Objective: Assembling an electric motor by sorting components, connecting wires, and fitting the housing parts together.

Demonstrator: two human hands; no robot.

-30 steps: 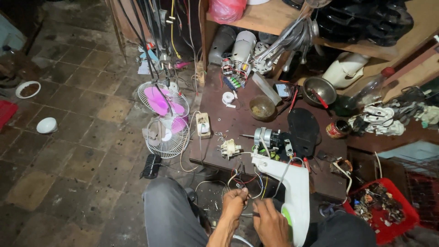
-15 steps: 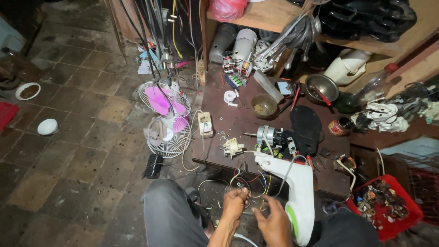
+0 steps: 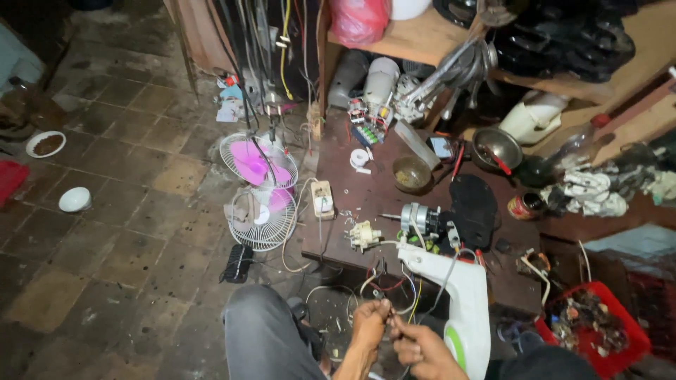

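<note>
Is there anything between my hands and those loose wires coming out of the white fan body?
Nothing visible. The left hand and right hand meet right at the loose wires below the white fan body, fingertips on them. The table edge sits beyond, not in between.

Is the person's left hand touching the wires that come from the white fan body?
Touching. The head view shows the left hand with its fingers closed on the coloured wires, meeting the right hand beside the white fan body.
</note>
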